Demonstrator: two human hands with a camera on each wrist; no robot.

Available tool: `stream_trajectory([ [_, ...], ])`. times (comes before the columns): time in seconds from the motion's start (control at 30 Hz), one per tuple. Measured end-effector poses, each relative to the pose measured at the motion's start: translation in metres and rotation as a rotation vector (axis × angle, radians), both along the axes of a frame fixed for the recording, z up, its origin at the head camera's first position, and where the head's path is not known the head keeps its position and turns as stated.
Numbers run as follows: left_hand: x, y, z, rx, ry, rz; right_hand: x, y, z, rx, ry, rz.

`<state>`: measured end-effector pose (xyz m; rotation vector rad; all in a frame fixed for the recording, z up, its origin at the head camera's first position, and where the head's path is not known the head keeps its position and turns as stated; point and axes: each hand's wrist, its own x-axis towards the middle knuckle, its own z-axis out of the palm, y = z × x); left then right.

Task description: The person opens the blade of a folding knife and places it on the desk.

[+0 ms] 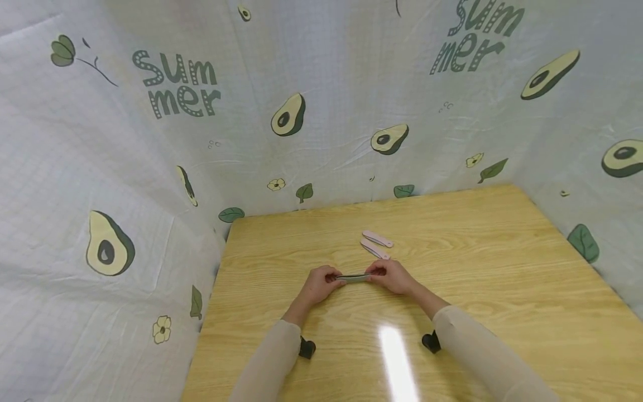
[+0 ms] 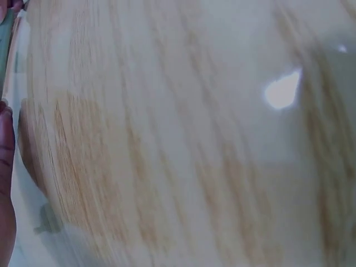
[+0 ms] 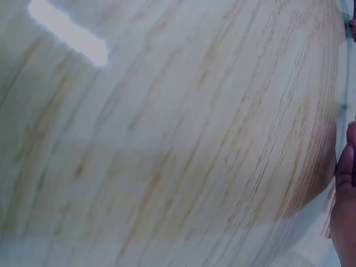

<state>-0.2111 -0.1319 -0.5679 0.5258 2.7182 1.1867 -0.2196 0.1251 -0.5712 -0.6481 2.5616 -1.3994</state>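
A slim pale-green strip-like thing (image 1: pixel 354 278) with a dark slit along its length is held level between both hands, over the wooden table. My left hand (image 1: pixel 321 283) pinches its left end between thumb and fingers. At the other end, my right hand (image 1: pixel 394 277) pinches it in the same way. Just beyond the right hand lie two slim pink pieces of similar shape, the farther pink piece (image 1: pixel 378 239) and the nearer pink piece (image 1: pixel 374 249). In the left wrist view only a sliver of the green thing (image 2: pixel 5 41) shows at the edge. Its exact kind is too small to tell.
The wooden table (image 1: pixel 477 251) spreads around the hands, with a bright light reflection near its front. White cloth (image 1: pixel 331 67) printed with avocados and leaves hangs behind the table and at both sides. A black wrist mount (image 1: pixel 307 347) sits by the left sleeve.
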Motion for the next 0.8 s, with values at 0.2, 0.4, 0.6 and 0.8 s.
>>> stream_trajectory([
  [0.2,0.000,0.000,-0.001,0.003,-0.010,0.003,0.000,0.000,0.001,-0.004,-0.010,0.006],
  [0.4,0.001,0.000,-0.001,0.039,-0.017,0.001,0.000,0.001,0.002,-0.026,-0.040,0.005],
  [0.6,0.002,0.004,0.000,0.096,-0.078,0.010,0.004,0.000,0.009,-0.096,-0.094,0.027],
  [0.8,0.002,0.012,0.006,0.112,-0.094,-0.043,0.008,-0.009,0.020,-0.098,-0.073,0.078],
])
